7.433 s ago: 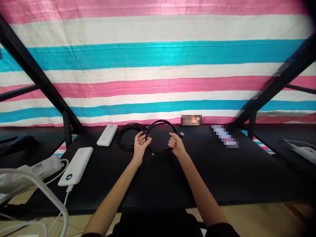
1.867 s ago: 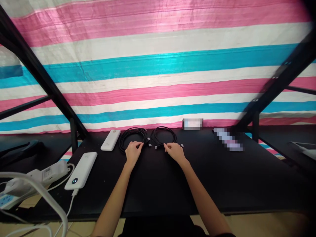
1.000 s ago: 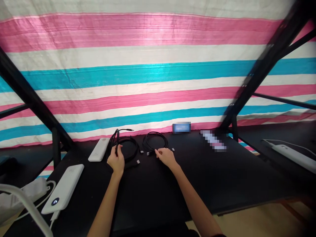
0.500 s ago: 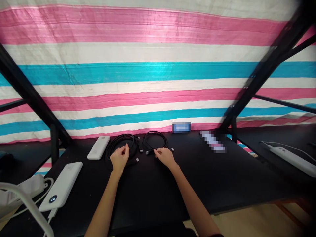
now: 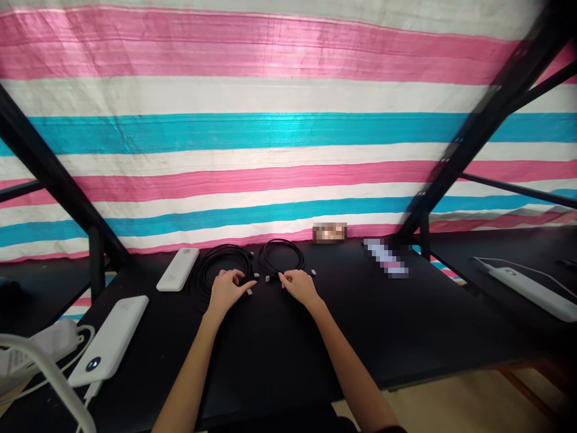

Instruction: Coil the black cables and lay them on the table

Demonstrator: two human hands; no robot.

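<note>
Two coils of black cable lie side by side on the black table. Over the near edge of the larger left coil (image 5: 205,264) is my left hand (image 5: 226,293), its thumb stretched out to the right and its fingers loosely bent. The thumb tip is close to the metal plug ends on that coil's right side. My right hand (image 5: 301,285) is closed in a pinch at the near edge of the smaller coil (image 5: 301,255), on the black cable just right of a silver plug (image 5: 267,279). Another plug (image 5: 314,272) of this coil shows beyond the right knuckles.
A white power bank (image 5: 178,269) lies left of the coils. A larger one (image 5: 110,340), with a lit display, lies nearer, beside a white power strip (image 5: 40,352). Blurred-out items (image 5: 330,233) stand at the back. Black frame bars (image 5: 473,120) slant up both sides before a striped sheet (image 5: 270,132).
My left hand has opened from a closed pinch, turned, and moved slightly right, its thumb now pointing right. My right hand stays pinched at the smaller coil. The view has shifted slightly.
</note>
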